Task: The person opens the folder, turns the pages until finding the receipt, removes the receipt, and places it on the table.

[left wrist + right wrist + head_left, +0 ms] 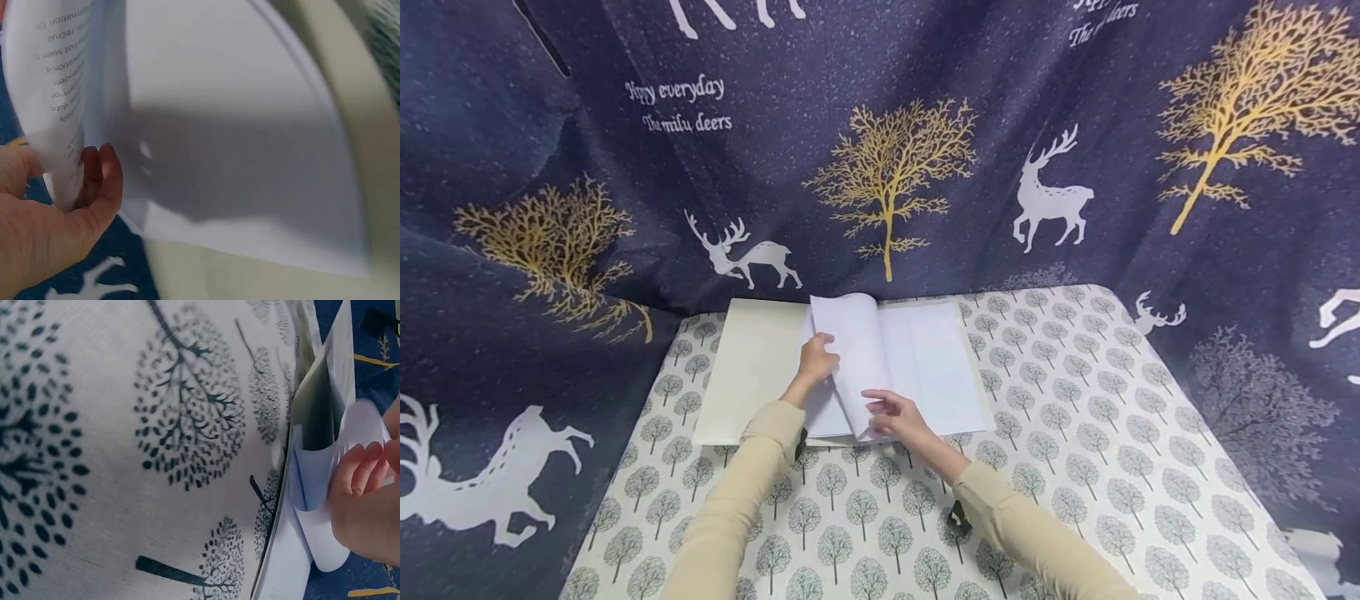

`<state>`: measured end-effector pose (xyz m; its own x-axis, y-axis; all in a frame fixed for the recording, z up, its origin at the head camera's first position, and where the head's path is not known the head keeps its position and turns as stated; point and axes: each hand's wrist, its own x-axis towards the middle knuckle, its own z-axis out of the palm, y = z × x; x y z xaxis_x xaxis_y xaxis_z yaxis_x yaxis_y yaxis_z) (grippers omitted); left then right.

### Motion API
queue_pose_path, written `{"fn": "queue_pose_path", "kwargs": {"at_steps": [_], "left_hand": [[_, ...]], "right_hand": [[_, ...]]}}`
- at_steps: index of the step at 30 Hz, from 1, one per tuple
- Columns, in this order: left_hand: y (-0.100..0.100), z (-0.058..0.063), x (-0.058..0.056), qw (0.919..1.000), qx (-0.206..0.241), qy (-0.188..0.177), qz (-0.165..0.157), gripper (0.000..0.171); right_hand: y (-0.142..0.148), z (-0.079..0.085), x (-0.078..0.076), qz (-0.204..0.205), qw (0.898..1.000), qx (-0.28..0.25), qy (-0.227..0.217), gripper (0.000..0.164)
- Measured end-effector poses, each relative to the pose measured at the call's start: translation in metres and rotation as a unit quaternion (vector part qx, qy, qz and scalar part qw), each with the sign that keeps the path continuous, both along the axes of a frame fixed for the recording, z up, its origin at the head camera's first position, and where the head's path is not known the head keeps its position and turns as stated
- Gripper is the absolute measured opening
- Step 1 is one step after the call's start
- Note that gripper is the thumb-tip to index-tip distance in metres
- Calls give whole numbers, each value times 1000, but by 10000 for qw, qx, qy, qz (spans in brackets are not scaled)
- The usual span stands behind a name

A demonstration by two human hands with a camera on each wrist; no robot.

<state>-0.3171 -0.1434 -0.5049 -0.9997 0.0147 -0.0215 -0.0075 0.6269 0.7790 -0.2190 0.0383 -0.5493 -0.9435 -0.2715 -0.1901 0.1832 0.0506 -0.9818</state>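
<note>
An opened cream folder (752, 367) with white sheets lies on the table. A white page (850, 350), lifted and curled over toward the left, shows printed text on one face in the left wrist view. My left hand (817, 360) pinches this page at its left edge, thumb on one side and fingers on the other (106, 181). Near the lower edge of the curl, my right hand (901, 417) touches the page with loosely bent, spread fingers. In the right wrist view its fingers (365, 469) lie against the bent paper (315, 475). More white sheets (936, 362) lie flat at the right.
The table carries a white cloth (865, 517) printed with grey trees. Behind it hangs a dark blue curtain (925, 67) with deer and golden trees, meeting the table's far edge close behind the folder.
</note>
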Motion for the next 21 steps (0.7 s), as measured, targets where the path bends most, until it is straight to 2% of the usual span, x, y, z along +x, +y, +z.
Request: {"fn": "queue_pose_path", "kwargs": {"at_steps": [5,9,15,21], "left_hand": [[-11,-10,2,9997,90,-224,-104,56],[-16,-17,5,9985,-8,-478,-279,74],[-17,-25,9,9925,-602,-957,-466,106],[-20,-32,14,9869,-1132,-1087,-376,121]], "right_hand": [[2,-1,1,120,9994,-215,-237,50],[5,-1,0,144,9986,-372,-354,49],[17,-3,-7,-41,9985,-400,-377,50],[38,-7,-10,-154,9975,-676,-142,51]]}}
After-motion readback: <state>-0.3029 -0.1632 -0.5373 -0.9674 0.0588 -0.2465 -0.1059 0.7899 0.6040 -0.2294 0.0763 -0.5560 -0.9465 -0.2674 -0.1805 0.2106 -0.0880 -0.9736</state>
